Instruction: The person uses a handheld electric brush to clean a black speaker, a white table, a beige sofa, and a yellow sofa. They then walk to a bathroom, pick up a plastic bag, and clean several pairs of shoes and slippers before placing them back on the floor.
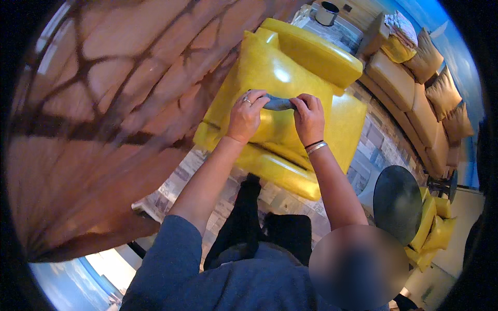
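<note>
A small grey piece of cloth [278, 103] is stretched sideways between my two hands, sagging slightly in the middle. My left hand [246, 116] pinches its left end, and a ring shows on one finger. At the other end, the thumb and fingers of my right hand [310, 118] grip the fabric. Whether it is a sock or a folded cloth I cannot tell. Directly below both hands is a glossy yellow armchair [303, 87], seen from above. Its seat and back are partly hidden by my hands and forearms.
A brown wall painted with dark branching lines [116, 89] fills the left side. To the right stand a tan sofa [393, 79] with cushions and a bunched blanket [402, 31], a dark oval table [397, 202] and another yellow chair [426, 229]. A bin [327, 14] stands beyond the armchair.
</note>
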`<state>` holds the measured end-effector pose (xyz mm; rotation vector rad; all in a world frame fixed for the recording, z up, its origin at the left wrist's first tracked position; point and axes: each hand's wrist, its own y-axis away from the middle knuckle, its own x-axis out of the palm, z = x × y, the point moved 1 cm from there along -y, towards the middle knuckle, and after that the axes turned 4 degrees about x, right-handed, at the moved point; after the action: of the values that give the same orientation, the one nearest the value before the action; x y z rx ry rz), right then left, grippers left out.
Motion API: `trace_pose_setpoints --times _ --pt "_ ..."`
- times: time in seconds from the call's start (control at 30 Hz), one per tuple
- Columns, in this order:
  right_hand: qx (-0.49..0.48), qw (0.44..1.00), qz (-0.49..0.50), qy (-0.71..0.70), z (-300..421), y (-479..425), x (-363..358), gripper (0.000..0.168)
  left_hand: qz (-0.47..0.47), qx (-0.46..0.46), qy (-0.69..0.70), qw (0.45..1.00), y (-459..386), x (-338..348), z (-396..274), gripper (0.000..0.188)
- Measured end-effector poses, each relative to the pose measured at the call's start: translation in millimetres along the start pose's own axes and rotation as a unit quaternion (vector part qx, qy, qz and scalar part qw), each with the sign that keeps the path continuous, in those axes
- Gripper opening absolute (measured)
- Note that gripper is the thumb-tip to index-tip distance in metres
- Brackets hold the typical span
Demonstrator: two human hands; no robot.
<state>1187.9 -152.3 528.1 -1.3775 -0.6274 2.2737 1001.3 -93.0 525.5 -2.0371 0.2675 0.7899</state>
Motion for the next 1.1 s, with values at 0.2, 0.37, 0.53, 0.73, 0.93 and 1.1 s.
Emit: trace_pose_setpoints --times 0.2,0.37,0.53,0.73,0.93,1.1 --pt "0.004 0.991 0.122 -0.057 -96.9 18.8 69.5 0.021 0.159 -0.027 -0.112 0.98 -3.3 107.0 28.4 0.033" --pt "0.014 0.972 0.156 -0.175 -147.5 87.7 63.6 0.021 0.245 -0.066 -0.147 0.956 37.6 136.9 -27.0 0.041" --pt "-0.028 0.919 0.326 -0.221 -270.3 132.3 17.9 0.014 0.36 -0.038 -0.153 0.92 41.3 234.0 -134.0 0.047" --pt "0.208 0.882 0.393 -0.155 -469.1 180.9 -171.2 0.022 0.405 -0.111 0.158 0.894 -19.7 404.1 -292.7 0.03" --pt "0.252 0.862 0.403 -0.177 -563.4 174.3 -300.3 0.019 0.451 -0.168 0.176 0.859 -132.5 499.1 -341.5 0.021" --pt "0.378 0.837 0.339 -0.205 -550.0 166.0 -324.0 0.03 0.463 -0.271 0.182 0.824 -171.2 486.5 -350.1 0.024"
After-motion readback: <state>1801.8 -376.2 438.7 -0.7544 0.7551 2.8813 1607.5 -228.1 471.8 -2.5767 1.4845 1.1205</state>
